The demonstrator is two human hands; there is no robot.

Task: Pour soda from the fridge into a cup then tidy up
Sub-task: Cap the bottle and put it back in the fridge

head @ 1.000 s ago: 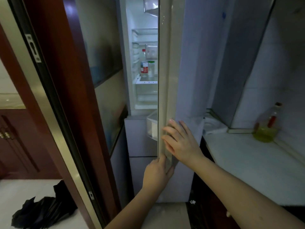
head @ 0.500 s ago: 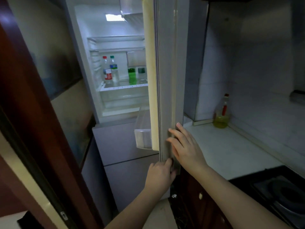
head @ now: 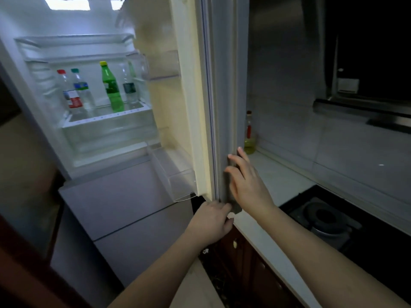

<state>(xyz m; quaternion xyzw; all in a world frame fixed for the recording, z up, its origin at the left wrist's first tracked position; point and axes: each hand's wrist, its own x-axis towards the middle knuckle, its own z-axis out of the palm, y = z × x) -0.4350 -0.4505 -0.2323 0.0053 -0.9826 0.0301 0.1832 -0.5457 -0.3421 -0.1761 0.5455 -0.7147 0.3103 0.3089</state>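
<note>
Your left hand [head: 212, 221] grips the bottom corner of the open fridge door [head: 189, 96], fingers curled round its lower edge. Your right hand [head: 246, 183] lies flat against the door's outer face just above the left one, fingers straight and slightly spread, holding nothing.

The door stands edge-on to you, its cream inner lining facing the lit fridge [head: 93, 134]. Two clear bins hang on that lining: one high [head: 164, 65] and one at the door's foot [head: 178, 181], just beside your left hand. What they carry cannot be made out.

Left of the door, a shelf [head: 106, 116] inside the fridge carries four bottles in a row. The green bottle [head: 112, 90] with a yellow cap stands upright nearest the door but one; a clear bottle with a dark label [head: 129, 87] stands between it and the door. Farther from the door stand a clear bottle with a teal cap [head: 81, 90] and, last, a clear bottle with a red cap [head: 70, 92] and a red-and-white label. Below the shelf sits a clear drawer [head: 111, 138].

Right of the door, a pale worktop [head: 280, 181] runs along a tiled wall. An oil bottle [head: 249, 134] stands on it close behind the door, and a dark hob [head: 327, 216] is set into it farther from the door. A range hood [head: 360, 107] hangs above the hob.
</note>
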